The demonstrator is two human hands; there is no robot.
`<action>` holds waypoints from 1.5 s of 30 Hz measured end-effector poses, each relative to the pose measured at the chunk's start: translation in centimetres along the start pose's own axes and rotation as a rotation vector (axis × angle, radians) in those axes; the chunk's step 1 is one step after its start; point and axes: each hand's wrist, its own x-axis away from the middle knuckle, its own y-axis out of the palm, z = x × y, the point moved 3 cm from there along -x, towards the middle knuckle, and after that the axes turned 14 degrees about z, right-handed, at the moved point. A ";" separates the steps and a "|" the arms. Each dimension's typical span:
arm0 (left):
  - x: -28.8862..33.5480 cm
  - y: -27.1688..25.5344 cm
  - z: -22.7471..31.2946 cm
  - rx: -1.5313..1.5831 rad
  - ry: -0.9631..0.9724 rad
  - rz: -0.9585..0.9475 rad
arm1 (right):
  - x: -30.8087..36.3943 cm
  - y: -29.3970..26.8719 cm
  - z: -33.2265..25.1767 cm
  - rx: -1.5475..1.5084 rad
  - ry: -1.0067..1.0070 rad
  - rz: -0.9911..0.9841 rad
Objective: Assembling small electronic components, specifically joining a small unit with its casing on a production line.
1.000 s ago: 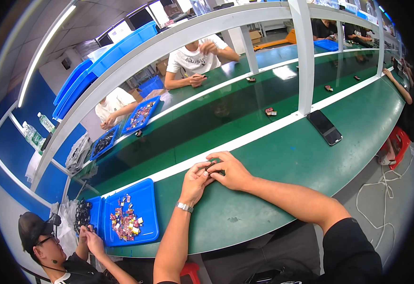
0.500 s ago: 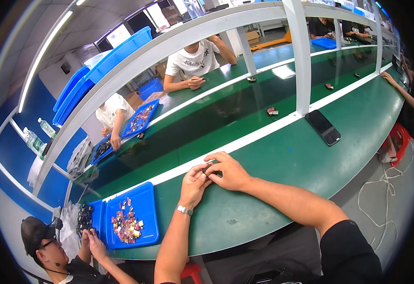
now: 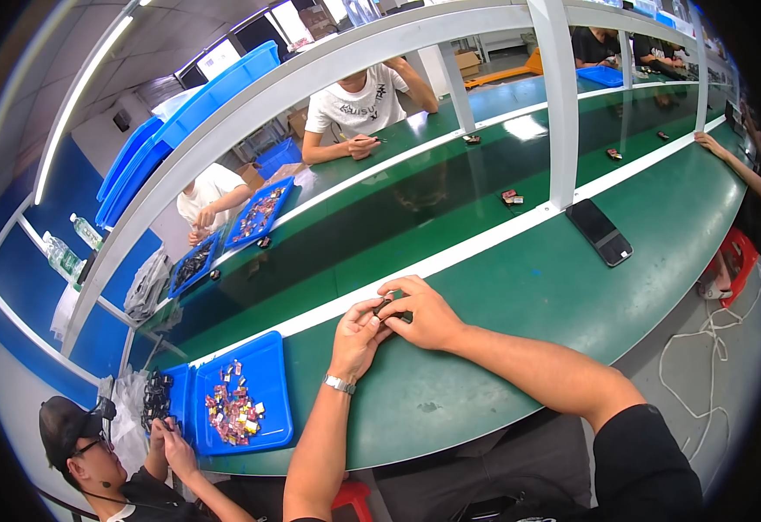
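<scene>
Above the green table [image 3: 485, 348], my left hand [image 3: 359, 341] and my right hand [image 3: 424, 315] meet, fingertips pinched together. A small dark part [image 3: 381, 308] is between them, mostly covered by the fingers, so its exact kind cannot be made out. My left hand wears a metal-banded watch [image 3: 340, 384] at the wrist. Left of my left forearm lies a blue tray [image 3: 283, 391] with many small reddish, yellow and silver electronic pieces [image 3: 234, 409].
A black phone [image 3: 599, 233] lies right of my hands. Beyond the white rail [image 3: 450, 262], a dark green belt [image 3: 372, 235] carries small parts [image 3: 511, 197]. A grey post [image 3: 561, 113] rises from the rail. A co-worker [image 3: 93, 452] sits close at left, beside black parts [image 3: 156, 398].
My hands stay together with only slight finger motion. Parts on the belt have shifted a little rightward. Across the belt, a co-worker's hand has lifted, leaving a small dark piece near the tray.
</scene>
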 end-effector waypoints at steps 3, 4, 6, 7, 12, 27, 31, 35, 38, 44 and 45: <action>0.0 0.2 0.0 0.000 0.013 0.010 | 0.0 0.0 0.1 -0.016 0.001 -0.011; 0.0 0.1 -0.1 0.001 0.012 0.010 | -0.1 0.3 0.0 -0.033 -0.006 -0.006; -0.1 0.0 -0.2 0.001 0.034 0.015 | 0.0 0.3 0.0 -0.050 -0.014 0.000; -0.1 -0.1 -0.2 0.001 0.036 0.013 | 0.0 0.2 -0.1 -0.033 -0.054 -0.020; 0.0 0.1 -0.1 0.005 0.014 0.017 | 0.0 -0.4 0.2 -0.012 -0.061 -0.051; 0.0 1.3 0.4 -0.030 0.031 0.092 | -0.3 0.4 0.7 -0.006 0.169 -0.125; 0.1 1.0 0.4 -0.023 0.021 0.103 | -0.3 0.4 0.1 0.087 0.051 -0.050; 0.2 1.1 0.4 0.010 0.007 0.094 | -0.8 -0.2 -1.0 0.051 0.009 0.007; 0.2 1.2 0.4 -0.021 -0.013 0.113 | -0.8 -0.3 -1.2 0.161 -0.191 0.057; 0.2 1.1 0.5 -0.018 -0.023 0.136 | -0.4 -0.1 -2.0 0.262 -0.221 0.058; 0.2 1.2 0.5 -0.015 -0.026 0.136 | -0.4 0.0 -1.9 0.282 -0.234 0.053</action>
